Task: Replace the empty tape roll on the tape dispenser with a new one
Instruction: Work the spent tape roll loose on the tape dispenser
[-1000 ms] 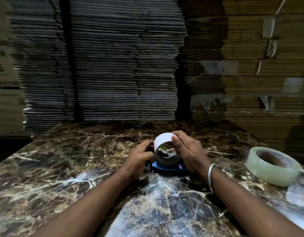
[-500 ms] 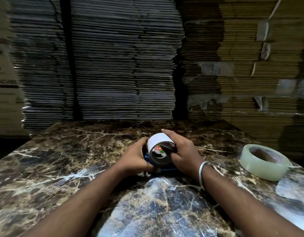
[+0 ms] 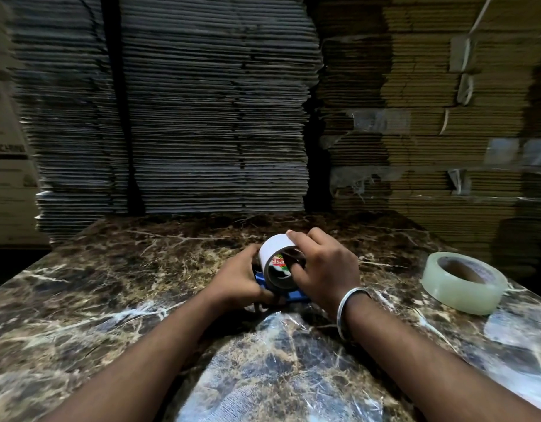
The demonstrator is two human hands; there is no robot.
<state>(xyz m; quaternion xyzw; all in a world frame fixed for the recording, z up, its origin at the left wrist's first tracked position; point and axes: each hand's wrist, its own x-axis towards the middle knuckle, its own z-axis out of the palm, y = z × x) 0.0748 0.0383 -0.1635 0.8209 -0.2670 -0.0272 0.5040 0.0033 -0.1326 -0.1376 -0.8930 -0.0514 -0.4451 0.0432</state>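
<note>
The empty tape roll (image 3: 270, 252), a white cardboard core with a red and green label inside, sits over the blue tape dispenser (image 3: 290, 296) at the middle of the marble table. My right hand (image 3: 324, 269) grips the core, with fingers over its top and the thumb inside its opening. My left hand (image 3: 238, 278) holds the dispenser from the left; most of the dispenser is hidden between the hands. A full roll of clear tape (image 3: 464, 281) lies flat on the table at the right, apart from both hands.
The brown marble table (image 3: 110, 300) carries a patch of crinkled clear film (image 3: 278, 360) near its front. Tall stacks of flattened cardboard (image 3: 217, 111) stand right behind the table's far edge, with a printed carton (image 3: 7, 153) at the far left.
The core has tilted so its opening faces me more. My right hand shifted from the core's side to over its top, with the thumb inside the opening. The left hand stays on the dispenser.
</note>
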